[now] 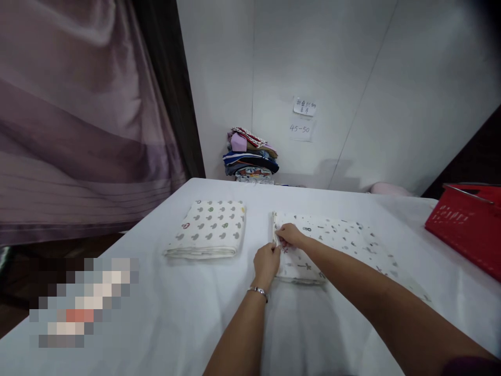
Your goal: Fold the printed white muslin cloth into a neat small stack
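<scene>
A white cloth with small grey and dark prints (340, 237) lies flat, partly folded, under my right forearm. At its left edge, my left hand (268, 262) pinches the near part of the edge. Just beyond it, my right hand (288, 235) grips the same edge, fingers closed. The two hands almost touch. To the left rests a neatly folded white cloth with grey mushroom-like prints (213, 224), apart from both hands. My right forearm covers part of the printed cloth's near side.
A white-covered table (188, 313) spreads beneath everything. A red basket (469, 224) with a metal handle stands at the right edge. Behind the table rises a stack of folded clothes (251, 154). Handwritten papers (302, 129) hang on the wall; a mauve curtain (78, 120) hangs left.
</scene>
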A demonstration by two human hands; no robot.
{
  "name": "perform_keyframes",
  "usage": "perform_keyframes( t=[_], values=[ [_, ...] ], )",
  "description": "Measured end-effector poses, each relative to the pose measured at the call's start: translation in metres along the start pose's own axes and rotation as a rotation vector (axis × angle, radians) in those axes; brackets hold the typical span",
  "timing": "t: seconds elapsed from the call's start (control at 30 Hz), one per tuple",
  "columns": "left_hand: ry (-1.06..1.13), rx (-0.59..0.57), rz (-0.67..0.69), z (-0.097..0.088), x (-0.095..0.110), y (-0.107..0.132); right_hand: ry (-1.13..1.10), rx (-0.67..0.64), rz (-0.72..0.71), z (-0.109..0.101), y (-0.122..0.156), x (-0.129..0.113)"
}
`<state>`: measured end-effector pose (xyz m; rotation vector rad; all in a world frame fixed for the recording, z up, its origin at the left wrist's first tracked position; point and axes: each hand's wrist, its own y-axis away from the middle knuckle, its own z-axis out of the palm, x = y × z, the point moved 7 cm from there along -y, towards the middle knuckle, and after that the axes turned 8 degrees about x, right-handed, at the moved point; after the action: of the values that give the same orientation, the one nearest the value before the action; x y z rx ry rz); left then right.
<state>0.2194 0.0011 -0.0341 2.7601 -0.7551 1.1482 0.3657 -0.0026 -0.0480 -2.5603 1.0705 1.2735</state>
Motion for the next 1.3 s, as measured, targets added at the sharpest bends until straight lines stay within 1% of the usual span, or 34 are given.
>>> perform_keyframes(
  t=[0.2,0.43,0.63,0.73,0.83,0.93,1.0,1.13,1.3],
  values=[
    [-0.016,-0.014,-0.004,0.001,-0.002,0.000,-0.023,-0.010,0.031,-0.001,0.001,-0.002],
    [-0.019,-0.015,-0.014,0.000,-0.002,0.001,-0.086,-0.039,0.012,0.002,-0.001,-0.001],
    [-0.065,-0.044,-0.005,0.001,0.000,0.002,-0.032,-0.050,0.001,0.004,0.001,-0.006],
    [-0.078,-0.038,0.029,0.001,0.003,0.003,0.035,-0.051,0.003,0.003,0.000,-0.011],
    [-0.068,-0.032,0.070,0.002,0.006,0.005,0.099,-0.042,0.012,0.000,-0.002,-0.013],
    [-0.025,-0.031,0.078,0.003,0.006,0.004,0.100,-0.024,0.025,-0.003,-0.002,-0.010],
    [0.018,-0.026,0.062,0.002,0.004,0.002,0.073,-0.023,0.035,-0.005,0.000,-0.008],
    [0.116,-0.030,-0.015,0.002,-0.004,-0.004,0.015,-0.033,0.046,-0.006,0.003,-0.005],
    [0.164,-0.015,-0.078,0.004,-0.014,-0.010,0.007,-0.031,0.031,-0.006,0.004,-0.003]
  ],
)
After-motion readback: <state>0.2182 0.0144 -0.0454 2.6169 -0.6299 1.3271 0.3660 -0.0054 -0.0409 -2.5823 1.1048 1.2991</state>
